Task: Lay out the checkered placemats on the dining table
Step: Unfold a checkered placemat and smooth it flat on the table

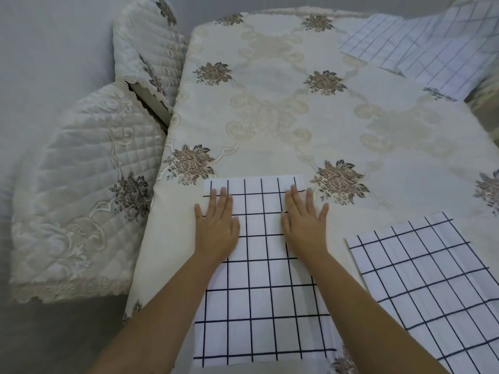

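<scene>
A white placemat with a dark grid [259,292] lies flat on the dining table [283,109], which is covered by a cream floral cloth. My left hand [217,225] presses flat on the mat's far left part, fingers straight. My right hand [305,222] presses flat on its far right part, with the outer fingers over the mat's edge onto the cloth. A second checkered placemat [432,287] lies at the near right, slightly turned. A third [421,52] lies at the far right corner.
Two chairs with quilted cream covers stand left of the table, one near [81,190] and one far [148,47]. Grey floor [40,63] shows at the left. The table's left edge runs just beside my left hand.
</scene>
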Available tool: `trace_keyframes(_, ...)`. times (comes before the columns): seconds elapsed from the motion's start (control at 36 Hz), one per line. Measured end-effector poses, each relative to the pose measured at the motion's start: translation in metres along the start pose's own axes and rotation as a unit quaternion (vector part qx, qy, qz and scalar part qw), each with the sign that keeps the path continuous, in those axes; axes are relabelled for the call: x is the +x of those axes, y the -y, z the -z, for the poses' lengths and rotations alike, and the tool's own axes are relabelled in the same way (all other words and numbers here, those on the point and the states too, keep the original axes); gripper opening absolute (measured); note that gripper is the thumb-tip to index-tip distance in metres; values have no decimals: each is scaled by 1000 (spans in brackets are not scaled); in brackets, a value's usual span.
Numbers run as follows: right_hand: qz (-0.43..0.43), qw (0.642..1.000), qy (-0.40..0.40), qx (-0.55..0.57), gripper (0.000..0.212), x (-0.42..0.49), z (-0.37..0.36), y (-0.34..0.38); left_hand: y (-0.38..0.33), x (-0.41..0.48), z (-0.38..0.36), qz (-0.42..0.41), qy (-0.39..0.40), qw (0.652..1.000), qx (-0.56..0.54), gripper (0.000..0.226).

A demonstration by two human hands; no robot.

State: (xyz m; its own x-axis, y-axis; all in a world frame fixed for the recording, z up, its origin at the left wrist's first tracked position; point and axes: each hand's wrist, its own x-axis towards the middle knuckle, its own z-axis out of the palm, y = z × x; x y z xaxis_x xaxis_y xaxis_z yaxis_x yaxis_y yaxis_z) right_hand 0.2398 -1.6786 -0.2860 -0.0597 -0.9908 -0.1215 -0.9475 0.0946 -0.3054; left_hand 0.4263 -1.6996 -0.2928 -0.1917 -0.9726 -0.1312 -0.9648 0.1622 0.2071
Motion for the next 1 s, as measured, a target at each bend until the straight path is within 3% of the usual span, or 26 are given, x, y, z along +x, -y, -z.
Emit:
trace_keyframes(0.08,41,999,-11,-19,58,10,0,27,-19,8,1,-20,-7,1000,2,60)
trace_keyframes(0.22,70,994,78,21,50,23,-14,49,-29,23,-8,-17,52,998,12,54)
trace_keyframes(0.39,93,994,63,-2,76,30,-20,35,-19,23,-11,-28,26,999,-6,78)
trace_keyframes(0.5,88,994,69,-13,61,37,-17,29,-14,26,-10,-29,23,999,3,77)
trace_keyframes(0.58,81,995,50,-31,70,41,-13,20,-9,31,-8,-21,8,1000,8,75)
trace_keyframes(0.69,46,998,38,-20,55,44,-6,3,3,36,-4,4,8,1000,9,78)
trace_keyframes(0.86,5,999,23,-34,54,45,3,-25,26,38,1,35,-4,999,15,80)
trace_keyframes(1.0,-7,999,36,-32,53,45,9,-32,36,39,5,21,9,1000,10,60)
